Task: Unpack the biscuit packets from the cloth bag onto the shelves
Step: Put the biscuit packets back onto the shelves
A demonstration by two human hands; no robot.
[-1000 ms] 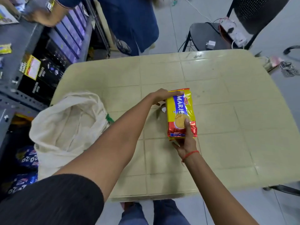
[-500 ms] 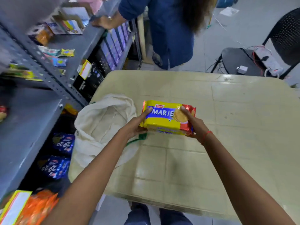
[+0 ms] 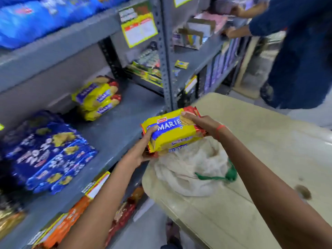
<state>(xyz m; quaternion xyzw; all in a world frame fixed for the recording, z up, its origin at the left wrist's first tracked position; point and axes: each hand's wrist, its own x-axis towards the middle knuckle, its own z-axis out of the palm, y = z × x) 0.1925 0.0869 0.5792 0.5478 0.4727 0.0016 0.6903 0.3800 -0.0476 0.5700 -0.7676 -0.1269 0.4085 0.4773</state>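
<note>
Both hands hold a small stack of yellow Marie biscuit packets (image 3: 172, 132) in the air, at the edge of the grey shelf (image 3: 115, 126). My left hand (image 3: 142, 148) grips the stack's left end and underside. My right hand (image 3: 199, 123) grips its right, red end. Directly below the stack lies the cream cloth bag (image 3: 190, 169) with a green handle, slumped on the beige table (image 3: 269, 141). A pile of the same yellow Marie packets (image 3: 98, 97) lies further back on that shelf.
Blue biscuit packets (image 3: 48, 155) lie on the shelf's left part. Orange and red packs fill the shelf below (image 3: 71, 223). An upright shelf post (image 3: 165, 56) stands just behind the held stack. A person in dark blue (image 3: 301, 56) works at the far shelves, upper right.
The packets have gone from the table up and leftward to the shelf edge, both hands still on them. The view has swung left onto the shelves.
</note>
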